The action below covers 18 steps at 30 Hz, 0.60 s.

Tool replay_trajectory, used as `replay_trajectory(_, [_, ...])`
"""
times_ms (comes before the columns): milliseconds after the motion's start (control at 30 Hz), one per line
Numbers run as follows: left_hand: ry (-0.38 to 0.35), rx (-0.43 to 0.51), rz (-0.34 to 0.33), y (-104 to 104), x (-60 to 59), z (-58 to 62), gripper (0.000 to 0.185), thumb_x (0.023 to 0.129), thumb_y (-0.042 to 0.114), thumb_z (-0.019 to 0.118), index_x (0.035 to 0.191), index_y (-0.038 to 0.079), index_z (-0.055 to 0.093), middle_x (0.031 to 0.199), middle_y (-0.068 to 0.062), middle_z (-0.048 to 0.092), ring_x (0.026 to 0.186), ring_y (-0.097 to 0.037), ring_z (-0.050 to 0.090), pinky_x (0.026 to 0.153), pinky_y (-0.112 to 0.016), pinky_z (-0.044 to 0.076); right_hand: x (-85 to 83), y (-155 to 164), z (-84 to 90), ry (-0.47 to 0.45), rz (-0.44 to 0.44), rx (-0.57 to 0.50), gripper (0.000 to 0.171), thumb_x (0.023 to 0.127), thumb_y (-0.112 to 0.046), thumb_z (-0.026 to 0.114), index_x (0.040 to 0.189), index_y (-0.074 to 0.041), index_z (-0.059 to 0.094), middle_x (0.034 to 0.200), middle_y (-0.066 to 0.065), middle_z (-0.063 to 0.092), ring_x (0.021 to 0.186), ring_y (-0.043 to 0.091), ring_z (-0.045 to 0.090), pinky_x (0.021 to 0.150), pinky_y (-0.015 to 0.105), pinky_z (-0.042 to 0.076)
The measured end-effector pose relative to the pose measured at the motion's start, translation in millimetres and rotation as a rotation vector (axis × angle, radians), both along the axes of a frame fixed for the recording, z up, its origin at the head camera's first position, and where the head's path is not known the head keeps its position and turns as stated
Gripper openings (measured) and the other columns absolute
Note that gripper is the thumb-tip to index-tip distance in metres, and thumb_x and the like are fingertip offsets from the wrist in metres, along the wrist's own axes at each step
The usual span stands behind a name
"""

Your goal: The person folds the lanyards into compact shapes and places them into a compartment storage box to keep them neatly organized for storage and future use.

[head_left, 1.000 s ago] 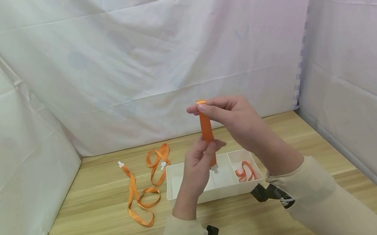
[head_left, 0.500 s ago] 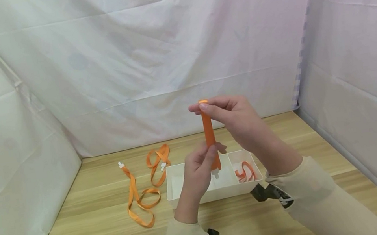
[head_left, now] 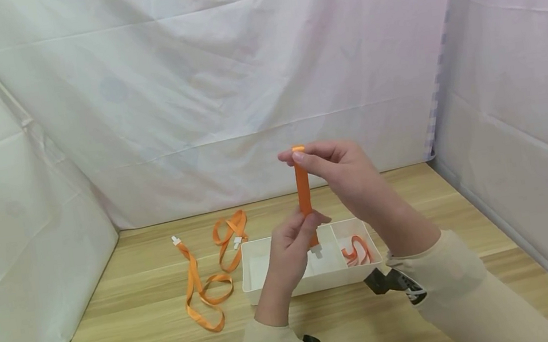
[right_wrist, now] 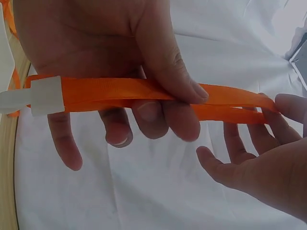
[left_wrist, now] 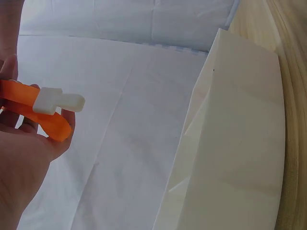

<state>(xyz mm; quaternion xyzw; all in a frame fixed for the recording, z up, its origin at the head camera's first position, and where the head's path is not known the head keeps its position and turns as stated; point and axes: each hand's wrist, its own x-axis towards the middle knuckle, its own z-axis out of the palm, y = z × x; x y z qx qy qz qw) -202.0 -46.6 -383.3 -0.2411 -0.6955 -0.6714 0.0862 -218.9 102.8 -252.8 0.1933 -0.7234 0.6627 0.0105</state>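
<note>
Upright in front of me, above a white divided box (head_left: 320, 282), is a folded orange lanyard (head_left: 302, 181) with a white plastic clip (right_wrist: 47, 96) at its lower end. My right hand (head_left: 349, 175) pinches the folded top of the strap between thumb and fingers. Lower down, my left hand (head_left: 287, 250) pinches the layers together, thumb (right_wrist: 184, 88) across the strap just above the clip. In the left wrist view the clip (left_wrist: 57, 100) sticks out past the left fingers, with a loop of strap beneath it.
Two more orange lanyards lie loose on the wooden table to the left, one nearer (head_left: 193, 280) and one farther (head_left: 230, 234). Another orange strap (head_left: 359, 249) lies coiled in the box's right compartment. White cloth (head_left: 241, 83) hangs behind and at both sides.
Both hands and the lanyard have shifted slightly to the right. My left hand has slid a little lower, and the clip hangs slightly lower than a second ago.
</note>
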Motion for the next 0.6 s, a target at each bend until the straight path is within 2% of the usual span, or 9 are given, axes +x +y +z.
replay_trajectory(67, [-0.024,0.02,0.009,-1,0.6,0.5,0.028,0.111,0.022,0.056,0.108,0.002,0.076,0.113,-0.016,0.072,0.107,-0.018,0.064,0.098,-0.038,0.054,-0.9,3,-4.6,0.009,-0.018,0.016,0.029,0.106,-0.026,0.066,0.128,-0.01,0.077,0.129,0.001,0.078,0.135,0.019,0.061,0.124,0.05,0.038])
replay_trajectory(133, [-0.066,0.076,0.005,-1,1.6,2.9,0.031,0.112,0.025,0.056,0.106,0.002,0.076,0.112,-0.012,0.073,0.107,-0.017,0.067,0.098,-0.036,0.055,-0.5,6,-12.6,0.019,-0.05,0.062,0.034,0.108,-0.033,0.063,0.131,-0.011,0.076,0.139,-0.002,0.073,0.143,0.017,0.056,0.126,0.052,0.036])
replay_trajectory(200, [-0.116,0.177,-0.022,-2,2.3,6.2,0.032,0.112,0.028,0.056,0.102,0.005,0.075,0.109,-0.006,0.073,0.105,-0.015,0.069,0.097,-0.032,0.057,1.1,9,-25.4,0.035,-0.099,0.115,0.039,0.109,-0.04,0.059,0.133,-0.013,0.075,0.147,-0.006,0.068,0.148,0.017,0.052,0.128,0.054,0.036])
replay_trajectory(300, [-0.183,0.391,-0.094,-4,3.2,13.7,0.032,0.113,0.03,0.055,0.097,0.012,0.076,0.101,0.003,0.072,0.102,-0.014,0.069,0.099,-0.032,0.057,6.8,10,-53.3,0.11,-0.168,0.198,0.036,0.11,-0.042,0.057,0.129,-0.015,0.074,0.148,-0.008,0.066,0.144,0.02,0.057,0.122,0.056,0.044])
replay_trajectory(367, [-0.211,0.529,-0.139,-5,3.0,18.9,0.033,0.113,0.03,0.053,0.095,0.016,0.076,0.097,0.005,0.071,0.101,-0.014,0.067,0.103,-0.034,0.057,11.3,10,-74.7,0.228,-0.185,0.229,0.025,0.109,-0.028,0.062,0.124,-0.013,0.074,0.137,-0.002,0.072,0.131,0.023,0.067,0.113,0.052,0.054])
replay_trajectory(433, [-0.229,0.629,-0.168,-7,3.3,24.1,0.036,0.114,0.03,0.05,0.093,0.017,0.077,0.096,0.005,0.069,0.103,-0.014,0.065,0.105,-0.035,0.056,15.1,11,-93.9,0.388,-0.172,0.251,0.017,0.105,-0.01,0.067,0.12,-0.01,0.074,0.124,0.003,0.076,0.115,0.024,0.072,0.101,0.045,0.061])
replay_trajectory(533, [-0.257,0.73,-0.209,-11,5.2,29.7,0.04,0.116,0.029,0.044,0.094,0.017,0.076,0.099,0.004,0.064,0.108,-0.015,0.06,0.104,-0.037,0.053,19.2,13,-113.9,0.615,-0.118,0.243,0.032,0.093,0.011,0.07,0.121,-0.005,0.073,0.117,0.008,0.075,0.101,0.022,0.072,0.091,0.033,0.063])
replay_trajectory(600, [-0.268,0.766,-0.253,-14,6.7,31.7,0.043,0.117,0.029,0.039,0.094,0.018,0.074,0.102,0.004,0.061,0.111,-0.015,0.058,0.104,-0.038,0.051,20.4,15,-121.2,0.724,-0.09,0.229,0.04,0.087,0.017,0.072,0.122,-0.003,0.072,0.118,0.01,0.072,0.099,0.021,0.069,0.09,0.026,0.06])
